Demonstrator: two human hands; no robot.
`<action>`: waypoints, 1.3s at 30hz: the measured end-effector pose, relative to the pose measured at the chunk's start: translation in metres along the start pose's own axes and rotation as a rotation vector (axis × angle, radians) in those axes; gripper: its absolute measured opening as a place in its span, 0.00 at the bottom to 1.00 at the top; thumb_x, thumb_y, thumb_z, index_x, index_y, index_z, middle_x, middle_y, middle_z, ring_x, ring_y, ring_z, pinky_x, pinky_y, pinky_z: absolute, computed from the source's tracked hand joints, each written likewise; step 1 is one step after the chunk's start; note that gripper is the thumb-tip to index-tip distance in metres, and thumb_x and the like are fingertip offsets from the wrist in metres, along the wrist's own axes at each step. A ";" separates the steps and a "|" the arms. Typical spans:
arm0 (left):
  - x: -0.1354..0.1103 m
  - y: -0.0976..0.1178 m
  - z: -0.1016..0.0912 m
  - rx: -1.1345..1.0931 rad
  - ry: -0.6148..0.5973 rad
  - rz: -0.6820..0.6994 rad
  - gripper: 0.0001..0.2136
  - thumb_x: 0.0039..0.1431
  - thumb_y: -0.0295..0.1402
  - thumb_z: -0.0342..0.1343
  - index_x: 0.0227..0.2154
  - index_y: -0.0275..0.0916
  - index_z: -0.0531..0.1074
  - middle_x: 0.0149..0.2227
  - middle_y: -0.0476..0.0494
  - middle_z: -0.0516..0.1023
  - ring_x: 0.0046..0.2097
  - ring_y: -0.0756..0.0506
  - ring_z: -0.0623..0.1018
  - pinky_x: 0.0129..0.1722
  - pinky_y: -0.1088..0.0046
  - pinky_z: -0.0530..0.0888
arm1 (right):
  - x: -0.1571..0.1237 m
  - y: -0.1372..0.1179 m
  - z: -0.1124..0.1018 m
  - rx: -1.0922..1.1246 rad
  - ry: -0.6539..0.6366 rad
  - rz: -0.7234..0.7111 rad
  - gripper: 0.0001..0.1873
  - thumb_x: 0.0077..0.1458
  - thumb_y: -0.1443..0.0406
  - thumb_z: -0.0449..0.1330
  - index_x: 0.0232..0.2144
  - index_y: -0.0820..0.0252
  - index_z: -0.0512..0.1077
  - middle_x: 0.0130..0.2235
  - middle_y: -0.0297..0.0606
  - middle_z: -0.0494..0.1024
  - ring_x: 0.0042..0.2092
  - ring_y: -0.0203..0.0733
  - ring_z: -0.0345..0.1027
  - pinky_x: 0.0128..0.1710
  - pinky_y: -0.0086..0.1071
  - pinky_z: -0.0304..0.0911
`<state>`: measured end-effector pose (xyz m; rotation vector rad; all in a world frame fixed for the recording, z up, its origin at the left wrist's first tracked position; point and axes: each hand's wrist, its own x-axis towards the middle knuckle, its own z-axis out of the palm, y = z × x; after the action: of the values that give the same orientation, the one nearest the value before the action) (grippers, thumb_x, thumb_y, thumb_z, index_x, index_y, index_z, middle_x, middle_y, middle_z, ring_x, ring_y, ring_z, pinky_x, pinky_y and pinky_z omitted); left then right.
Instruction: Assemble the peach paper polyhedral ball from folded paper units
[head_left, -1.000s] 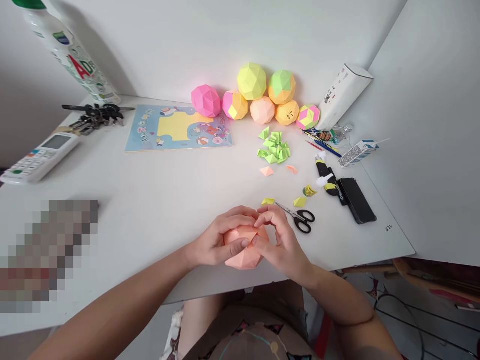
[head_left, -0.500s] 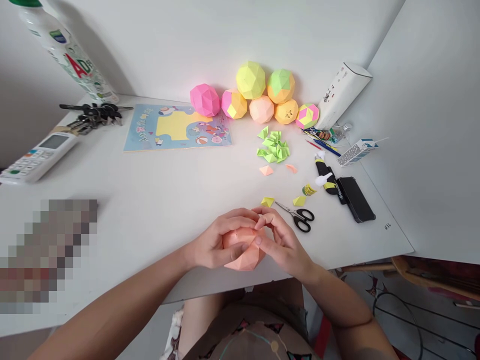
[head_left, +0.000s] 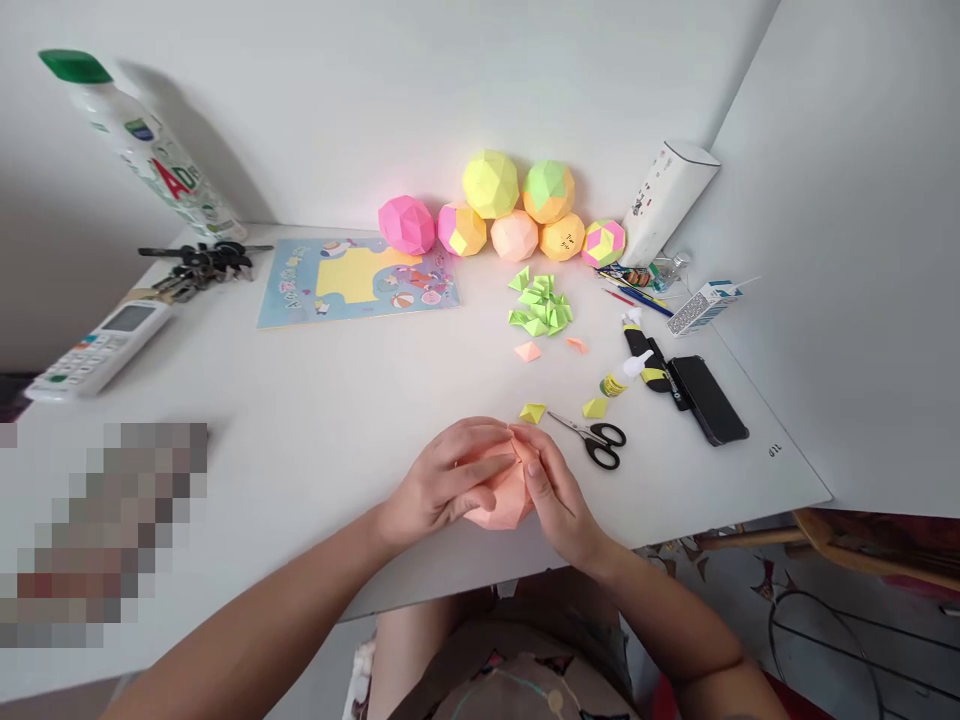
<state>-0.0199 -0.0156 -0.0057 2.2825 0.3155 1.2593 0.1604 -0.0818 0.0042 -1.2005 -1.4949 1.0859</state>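
Both hands are wrapped around a peach folded-paper ball [head_left: 504, 508] at the table's front edge. My left hand [head_left: 442, 478] covers its left side and top, fingers laid across the upper facets. My right hand [head_left: 559, 495] cups the right side, with the thumb on top and fingertips meeting those of the left. Much of the ball's top is hidden under the fingers. Just beyond lie a yellow folded paper piece [head_left: 532, 413], another near the glue, and black-handled scissors [head_left: 600, 440]. Farther off are peach paper pieces [head_left: 528, 351] and a heap of green folded pieces [head_left: 541, 303].
Several finished paper balls [head_left: 491, 185] stand along the wall. A glue bottle [head_left: 622, 377], a phone [head_left: 707, 400] and a white box [head_left: 667, 200] are on the right. A puzzle board [head_left: 360, 285], a remote [head_left: 101, 345], keys [head_left: 199, 265] and a spray bottle [head_left: 161, 160] are on the left.
My right thumb has shifted from the ball's upper middle toward its right side. My left fingers now lie flatter over the top. The camera view has tilted slightly upward.
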 end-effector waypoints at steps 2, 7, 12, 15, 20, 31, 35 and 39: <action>-0.002 0.002 0.001 0.007 0.006 -0.073 0.19 0.70 0.39 0.42 0.61 0.45 0.63 0.57 0.34 0.67 0.59 0.39 0.68 0.54 0.55 0.73 | 0.005 -0.001 -0.002 -0.127 0.047 -0.057 0.18 0.68 0.57 0.46 0.56 0.54 0.62 0.57 0.45 0.67 0.60 0.46 0.60 0.62 0.47 0.58; -0.007 0.006 0.006 -0.083 -0.072 -0.425 0.26 0.70 0.43 0.40 0.68 0.46 0.45 0.67 0.33 0.55 0.67 0.36 0.58 0.64 0.47 0.62 | 0.032 -0.002 -0.015 -0.290 -0.048 -0.219 0.17 0.67 0.55 0.47 0.48 0.59 0.66 0.48 0.47 0.70 0.53 0.48 0.64 0.56 0.48 0.62; -0.011 -0.006 0.010 -0.035 -0.036 -0.386 0.36 0.64 0.52 0.46 0.69 0.46 0.38 0.70 0.32 0.41 0.70 0.31 0.47 0.64 0.41 0.58 | 0.062 0.002 -0.024 -0.179 -0.325 -0.354 0.20 0.68 0.54 0.42 0.45 0.57 0.70 0.49 0.44 0.72 0.56 0.44 0.64 0.58 0.44 0.62; -0.012 -0.010 0.009 0.085 0.018 -0.389 0.30 0.67 0.47 0.46 0.67 0.49 0.45 0.68 0.34 0.44 0.69 0.32 0.51 0.62 0.44 0.63 | 0.063 0.009 -0.027 -0.161 -0.267 -0.410 0.19 0.69 0.57 0.42 0.51 0.58 0.67 0.52 0.46 0.69 0.57 0.44 0.64 0.59 0.45 0.61; -0.012 -0.007 0.006 0.124 -0.009 -0.378 0.23 0.72 0.34 0.38 0.67 0.52 0.48 0.67 0.37 0.50 0.67 0.40 0.59 0.59 0.57 0.71 | 0.053 0.018 -0.033 -0.297 -0.215 -0.583 0.24 0.64 0.59 0.49 0.60 0.56 0.57 0.57 0.48 0.61 0.59 0.50 0.57 0.58 0.49 0.62; -0.011 -0.018 0.003 0.036 -0.049 -0.157 0.24 0.70 0.37 0.44 0.67 0.45 0.50 0.66 0.32 0.56 0.67 0.35 0.59 0.61 0.47 0.65 | 0.054 0.020 -0.034 -0.109 -0.313 -0.492 0.14 0.62 0.57 0.55 0.49 0.52 0.62 0.54 0.44 0.59 0.61 0.49 0.56 0.59 0.49 0.59; -0.010 -0.012 0.005 -0.046 -0.018 -0.189 0.23 0.69 0.35 0.47 0.64 0.44 0.53 0.65 0.31 0.55 0.67 0.36 0.59 0.61 0.47 0.64 | 0.051 0.019 -0.034 -0.082 -0.330 -0.408 0.12 0.62 0.58 0.55 0.46 0.53 0.62 0.55 0.44 0.57 0.63 0.49 0.54 0.61 0.50 0.57; -0.007 -0.003 0.010 -0.128 0.012 -0.288 0.22 0.64 0.42 0.54 0.58 0.46 0.56 0.64 0.34 0.55 0.66 0.36 0.59 0.60 0.47 0.66 | 0.051 0.018 -0.034 -0.059 -0.347 -0.442 0.12 0.62 0.58 0.56 0.46 0.52 0.61 0.57 0.45 0.56 0.62 0.49 0.55 0.59 0.50 0.58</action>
<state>-0.0155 -0.0190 -0.0168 2.0367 0.5321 1.1127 0.1908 -0.0261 -0.0002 -0.6853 -1.9555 0.9789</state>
